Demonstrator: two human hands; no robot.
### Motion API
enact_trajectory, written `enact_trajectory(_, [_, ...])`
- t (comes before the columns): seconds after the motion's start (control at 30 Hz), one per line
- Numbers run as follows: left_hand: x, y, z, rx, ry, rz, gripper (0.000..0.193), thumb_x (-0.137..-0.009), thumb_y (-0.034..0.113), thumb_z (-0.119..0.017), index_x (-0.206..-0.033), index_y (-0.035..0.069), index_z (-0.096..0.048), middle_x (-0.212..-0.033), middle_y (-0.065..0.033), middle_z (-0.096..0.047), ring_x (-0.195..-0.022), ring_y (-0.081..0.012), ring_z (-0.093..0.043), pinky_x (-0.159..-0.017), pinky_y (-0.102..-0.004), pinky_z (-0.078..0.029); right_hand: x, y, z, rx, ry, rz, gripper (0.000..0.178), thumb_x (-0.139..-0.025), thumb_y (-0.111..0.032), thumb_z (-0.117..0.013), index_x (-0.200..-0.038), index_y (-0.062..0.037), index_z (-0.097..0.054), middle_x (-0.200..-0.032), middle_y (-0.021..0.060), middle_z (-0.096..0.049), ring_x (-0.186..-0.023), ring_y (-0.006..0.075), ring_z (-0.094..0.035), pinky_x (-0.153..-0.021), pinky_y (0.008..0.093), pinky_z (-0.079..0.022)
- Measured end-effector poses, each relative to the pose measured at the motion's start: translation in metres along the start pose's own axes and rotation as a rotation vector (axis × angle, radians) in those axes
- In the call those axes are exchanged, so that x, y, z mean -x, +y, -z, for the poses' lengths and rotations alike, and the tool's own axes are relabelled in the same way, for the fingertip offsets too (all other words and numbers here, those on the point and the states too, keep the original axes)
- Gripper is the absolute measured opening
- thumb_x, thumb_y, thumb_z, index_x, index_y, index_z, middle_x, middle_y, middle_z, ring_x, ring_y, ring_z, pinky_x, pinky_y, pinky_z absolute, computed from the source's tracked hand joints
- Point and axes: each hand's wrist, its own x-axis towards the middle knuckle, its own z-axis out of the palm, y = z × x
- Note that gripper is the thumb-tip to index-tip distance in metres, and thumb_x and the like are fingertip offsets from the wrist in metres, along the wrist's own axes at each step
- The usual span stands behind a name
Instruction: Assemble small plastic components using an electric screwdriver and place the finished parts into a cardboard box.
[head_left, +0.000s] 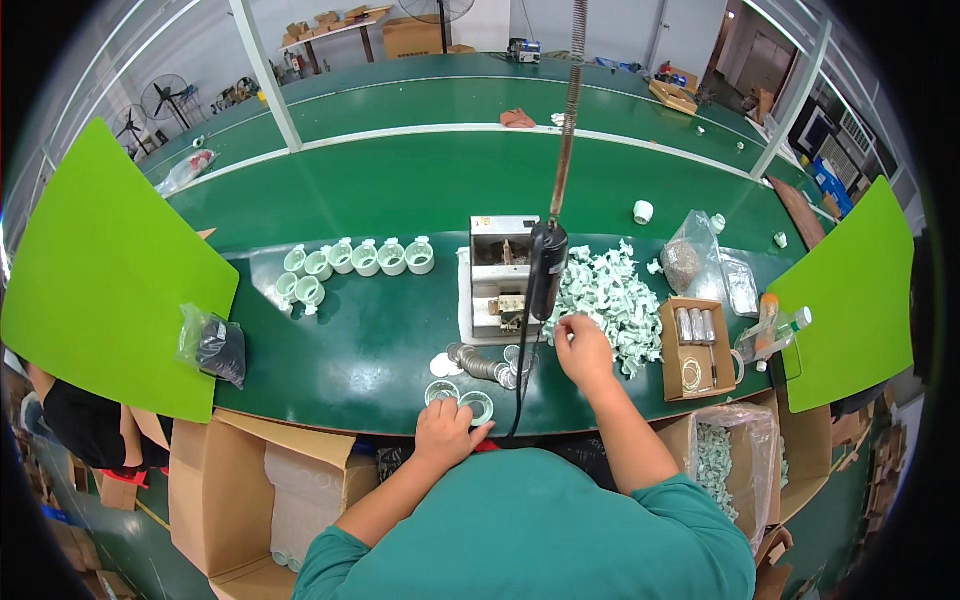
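Two round pale green plastic cups (478,407) stand near the front edge of the table. My left hand (443,432) is closed at them, its fingertips on their near rims and the thumb beside the right-hand cup. My right hand (584,350) is raised at the left edge of a heap of small pale green plastic pieces (618,300). Its fingers are curled into a pinch, and whatever they hold is too small to make out. Just beyond the cups lies a curved row of overlapping flat silvery discs (480,364), with white discs (446,364) to its left.
A small metal machine (497,310) stands mid-table; a black electric screwdriver (549,270) hangs from a coiled spring. Several finished-looking cups (366,260) line up at left. At right are a cardboard tray (690,380) and clear bottle (785,335). Open cartons (215,500) flank me.
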Motion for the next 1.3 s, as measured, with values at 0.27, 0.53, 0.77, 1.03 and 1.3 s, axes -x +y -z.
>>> enact_trajectory(0.27, [0.001, -0.002, -0.001, 0.009, 0.023, -0.010, 0.044, -0.075, 0.042, -0.083, -0.073, 0.010, -0.052, -0.081, -0.0104, -0.051, -0.075, -0.0305, -0.052, -0.062, -0.0417, -0.043, 0.000, 0.012, -0.022, 0.412, -0.152, -0.121, 0.021, -0.092, -0.026, -0.068, -0.105, -0.0090, -0.070, -0.099, 0.0130, -0.070, -0.085, 0.0375, -0.070, -0.074, 0.0480, -0.056])
enact_trajectory(0.53, [0.007, -0.007, -0.006, 0.005, 0.054, -0.037, 0.044, -0.074, 0.044, -0.082, -0.074, 0.012, -0.053, -0.086, -0.0094, -0.054, -0.075, -0.0281, -0.051, -0.063, -0.0396, -0.042, 0.007, 0.015, -0.002, 0.316, -0.126, -0.010, 0.016, -0.090, -0.021, -0.068, -0.101, -0.0087, -0.067, -0.094, 0.0145, -0.068, -0.079, 0.0376, -0.070, -0.069, 0.0479, -0.057])
enact_trajectory(0.77, [0.015, -0.010, -0.008, 0.022, 0.036, -0.046, 0.046, -0.076, 0.048, -0.080, -0.076, 0.010, -0.055, -0.093, -0.0117, -0.059, -0.078, -0.0292, -0.053, -0.067, -0.0398, -0.045, 0.047, 0.018, 0.016, -0.065, -0.258, -0.190, 0.016, -0.089, -0.013, -0.072, -0.100, -0.0045, -0.065, -0.092, 0.0164, -0.069, -0.073, 0.0328, -0.069, -0.067, 0.0399, -0.056])
enact_trajectory(1.03, [0.020, -0.015, -0.013, 0.030, 0.048, -0.122, 0.048, -0.079, 0.053, -0.077, -0.081, 0.009, -0.059, -0.103, -0.0137, -0.063, -0.086, -0.0303, -0.058, -0.069, -0.0416, -0.047, 0.043, -0.025, -0.012, -0.560, -0.692, -0.234, 0.031, -0.088, -0.011, -0.077, -0.114, -0.0027, -0.062, -0.092, 0.0153, -0.070, -0.078, 0.0329, -0.069, -0.071, 0.0405, -0.055])
enact_trajectory(1.3, [0.023, -0.015, -0.011, 0.038, 0.022, -0.141, 0.049, -0.080, 0.056, -0.075, -0.087, 0.010, -0.062, -0.107, -0.0125, -0.065, -0.092, -0.0299, -0.060, -0.075, -0.0433, -0.045, 0.000, -0.096, -0.028, -0.249, -1.043, 0.107, 0.035, -0.086, -0.012, -0.079, -0.116, -0.0031, -0.063, -0.097, 0.0121, -0.071, -0.085, 0.0251, -0.069, -0.078, 0.0390, -0.054])
